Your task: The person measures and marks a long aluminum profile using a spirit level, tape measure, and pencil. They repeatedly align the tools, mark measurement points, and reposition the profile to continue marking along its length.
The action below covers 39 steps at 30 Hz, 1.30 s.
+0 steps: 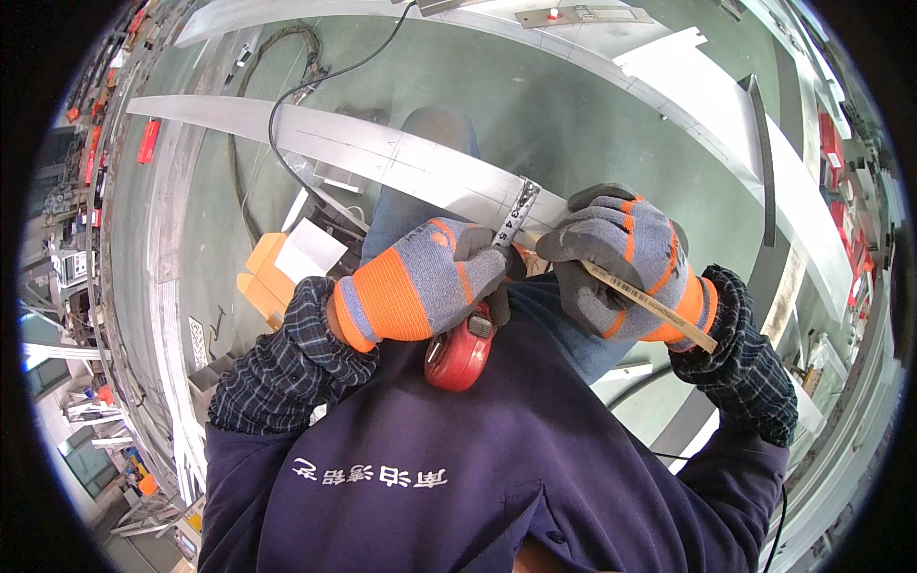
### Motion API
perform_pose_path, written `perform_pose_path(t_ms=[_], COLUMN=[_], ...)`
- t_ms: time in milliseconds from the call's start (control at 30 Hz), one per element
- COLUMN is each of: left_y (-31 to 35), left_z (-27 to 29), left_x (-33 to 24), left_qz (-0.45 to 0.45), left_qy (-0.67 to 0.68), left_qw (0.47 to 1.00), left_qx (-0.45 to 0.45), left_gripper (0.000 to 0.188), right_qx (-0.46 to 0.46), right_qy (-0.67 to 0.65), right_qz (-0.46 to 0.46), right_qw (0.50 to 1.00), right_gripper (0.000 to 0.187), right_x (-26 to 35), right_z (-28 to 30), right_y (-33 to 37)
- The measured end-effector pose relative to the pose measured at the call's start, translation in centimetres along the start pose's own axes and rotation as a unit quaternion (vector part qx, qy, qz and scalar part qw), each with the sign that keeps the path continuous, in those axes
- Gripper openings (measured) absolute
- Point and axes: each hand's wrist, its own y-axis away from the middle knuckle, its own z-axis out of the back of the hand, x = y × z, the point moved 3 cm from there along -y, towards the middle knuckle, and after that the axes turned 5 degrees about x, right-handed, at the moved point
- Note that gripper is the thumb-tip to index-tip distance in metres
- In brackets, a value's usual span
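A long silver metal bar (pixel 363 148) runs across in front of me, with thin pencil-like marks along its face. My left hand (pixel 420 282), in a grey and orange glove, is closed on a red tape measure (pixel 460 358). Its short white blade (pixel 517 212) lies across the bar near the right end, with the thumb by it. Gloved likewise, my right hand (pixel 621 267) rests at the bar's right end, fingers curled around a flat wooden carpenter's pencil (pixel 659 310). The pencil slants back over the palm toward the wrist; its tip is hidden.
A wide white metal beam (pixel 707 115) curves across the far right, with a dark strip (pixel 764 162) on it. A black cable (pixel 330 74) hangs over the bar. An orange cardboard box (pixel 267 282) sits left of my knees. Red parts (pixel 831 143) stand far right.
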Motion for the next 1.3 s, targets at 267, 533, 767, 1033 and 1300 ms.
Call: perform_pose_path(t_ms=[267, 533, 767, 1033, 1300], left_y=[-0.5, -0.4, -0.5, -0.1, -0.4], left_z=[-0.3, -0.5, -0.3, 0.1, -0.1], left_x=[1.1, 1.0, 0.3, -0.5, -0.3], left_qz=[0.017, 0.052, 0.107, 0.038, 0.099], left_qy=[0.061, 0.139, 0.211, 0.084, 0.174], left_qw=[0.998, 0.988, 0.971, 0.996, 0.980], left_qx=[0.025, 0.039, 0.030, 0.000, 0.004], left_gripper=[0.025, 0.027, 0.027, 0.027, 0.026], right_qx=[0.028, 0.023, 0.032, 0.004, -0.009], right_qy=[0.023, 0.009, 0.014, -0.016, -0.013], right_qz=[0.015, 0.020, 0.028, 0.007, 0.007], right_qw=[0.999, 0.999, 0.999, 1.000, 1.000], right_gripper=[0.023, 0.022, 0.025, 0.021, 0.021], right_x=[0.4, 0.1, 0.0, 0.0, 0.1], right_z=[0.4, 0.4, 0.3, 0.3, 0.2], right_y=[-0.5, -0.1, -0.1, -0.2, -0.2])
